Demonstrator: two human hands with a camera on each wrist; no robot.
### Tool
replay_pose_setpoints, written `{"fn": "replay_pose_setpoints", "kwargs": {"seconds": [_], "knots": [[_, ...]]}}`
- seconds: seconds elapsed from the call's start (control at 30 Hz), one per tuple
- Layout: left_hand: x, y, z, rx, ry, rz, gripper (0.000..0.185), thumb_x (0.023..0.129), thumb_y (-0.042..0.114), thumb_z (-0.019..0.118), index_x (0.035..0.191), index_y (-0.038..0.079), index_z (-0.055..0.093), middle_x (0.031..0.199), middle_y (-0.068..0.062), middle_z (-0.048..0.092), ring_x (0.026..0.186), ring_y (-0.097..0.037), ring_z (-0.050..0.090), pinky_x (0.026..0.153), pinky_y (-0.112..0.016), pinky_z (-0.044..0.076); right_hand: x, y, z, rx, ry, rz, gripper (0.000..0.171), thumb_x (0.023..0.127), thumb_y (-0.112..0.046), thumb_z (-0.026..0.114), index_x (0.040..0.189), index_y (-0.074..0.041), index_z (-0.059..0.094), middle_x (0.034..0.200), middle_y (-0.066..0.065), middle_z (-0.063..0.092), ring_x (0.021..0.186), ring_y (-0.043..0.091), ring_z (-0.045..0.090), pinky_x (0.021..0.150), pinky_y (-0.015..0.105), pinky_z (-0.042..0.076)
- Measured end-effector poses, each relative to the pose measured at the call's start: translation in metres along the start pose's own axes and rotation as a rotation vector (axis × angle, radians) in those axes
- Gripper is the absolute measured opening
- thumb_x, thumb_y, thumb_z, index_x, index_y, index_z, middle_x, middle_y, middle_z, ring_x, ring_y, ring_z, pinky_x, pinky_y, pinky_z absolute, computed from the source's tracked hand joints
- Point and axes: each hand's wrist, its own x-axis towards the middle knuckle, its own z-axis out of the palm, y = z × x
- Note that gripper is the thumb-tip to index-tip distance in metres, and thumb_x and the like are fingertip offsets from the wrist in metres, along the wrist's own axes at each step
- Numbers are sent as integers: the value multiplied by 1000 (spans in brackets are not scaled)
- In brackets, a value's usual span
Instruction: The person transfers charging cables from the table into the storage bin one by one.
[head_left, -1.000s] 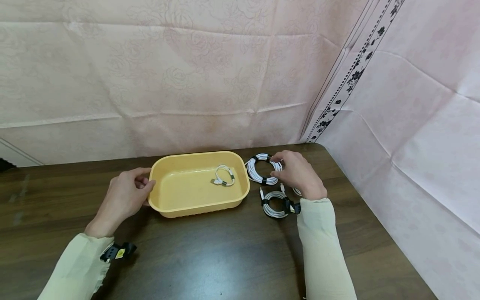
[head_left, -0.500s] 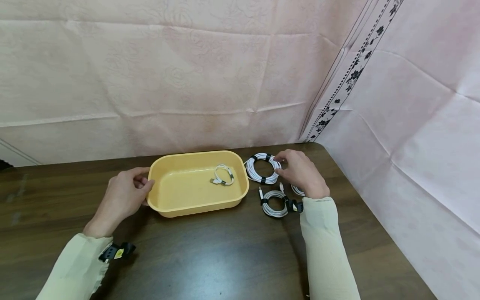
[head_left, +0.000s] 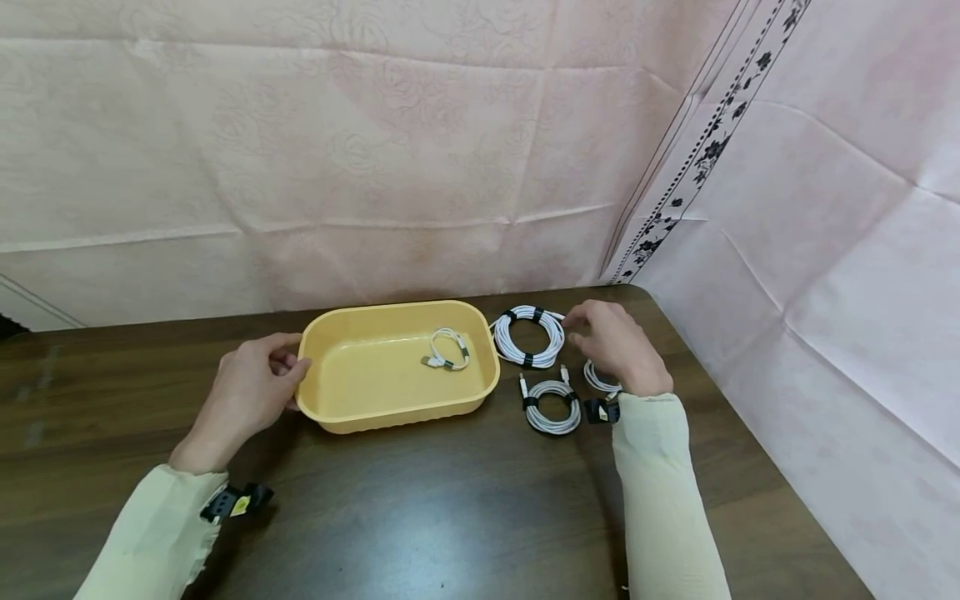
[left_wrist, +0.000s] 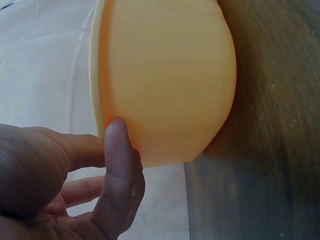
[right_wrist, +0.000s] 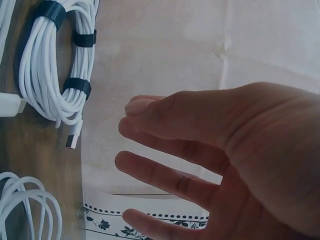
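Observation:
My left hand pinches the left rim of a yellow plastic tub, fingers outside the wall in the left wrist view. Inside the tub, toward its right end, lies a small coiled white USB cable. My right hand hovers above the table right of the tub, fingers apart and holding nothing. Just left of it is a large coiled white cable with black straps. Nearer to me rests a smaller strapped coil, a grey-white cable. A third coiled cable is partly hidden under the right wrist.
The brown wooden table ends at a floral cloth behind and a second cloth side at the right. Black camera straps sit on both wrists.
My right hand has shifted right, away from the large coil, uncovering more of the third cable. The left hand and tub stay in place.

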Motion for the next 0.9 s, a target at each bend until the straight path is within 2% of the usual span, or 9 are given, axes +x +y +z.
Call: {"fn": "replay_pose_setpoints", "kwargs": {"seconds": [0.3, 0.57, 0.9], "knots": [[-1, 3, 1, -8, -9, -49, 45, 103, 14, 59, 143, -5, 52, 106, -22, 62, 69, -18, 65, 54, -25, 59, -3, 6, -1, -12, -3, 6, 26, 96, -5, 63, 120, -3, 73, 131, 16, 67, 118, 34, 63, 99, 53, 53], [-1, 3, 0, 5, -1, -27, 44, 102, 13, 59, 141, -6, 53, 104, -21, 63, 68, -17, 65, 53, -24, 59, -5, 12, -2, 6, -18, 47, 26, 98, -6, 60, 121, -5, 72, 133, 16, 65, 111, 31, 63, 94, 50, 54], [-1, 2, -1, 7, 4, -17, 44, 102, 14, 60, 141, -6, 53, 102, -20, 63, 67, -17, 65, 54, -24, 59, -6, 19, -7, 28, -27, 56, 30, 97, -1, 55, 121, -3, 72, 130, 18, 66, 105, 30, 62, 88, 44, 54]]}}
